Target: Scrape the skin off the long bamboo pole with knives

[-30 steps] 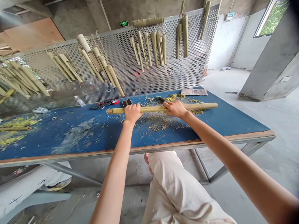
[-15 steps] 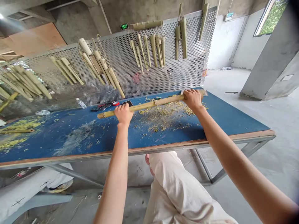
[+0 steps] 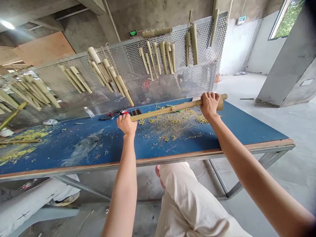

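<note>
A long bamboo pole [image 3: 160, 111] spans the space between my two hands above the blue table [image 3: 153, 143], its right part thicker than its left. My left hand [image 3: 126, 125] is closed around the pole's left end, covering it. Near the thick right end, my right hand [image 3: 209, 104] wraps over the bamboo, and a stub sticks out past the fingers. Below the pole, yellowish shavings [image 3: 172, 124] lie scattered on the tabletop. Just behind my left hand sit a roll of red tape [image 3: 124, 112] and a dark flat object [image 3: 136, 112].
Bamboo pieces [image 3: 161, 56] hang on a perforated metal panel [image 3: 138, 90] behind the table. A clear bottle [image 3: 89, 112] and black tools [image 3: 108, 115] stand or lie along the back. Another bamboo stick [image 3: 21, 142] lies among shavings at left. Someone's light-clothed leg [image 3: 32, 199] shows at lower left.
The pole has shifted to the right and its left end is now inside my left hand. More of its thick end shows beyond my right hand. The view has tilted slightly.
</note>
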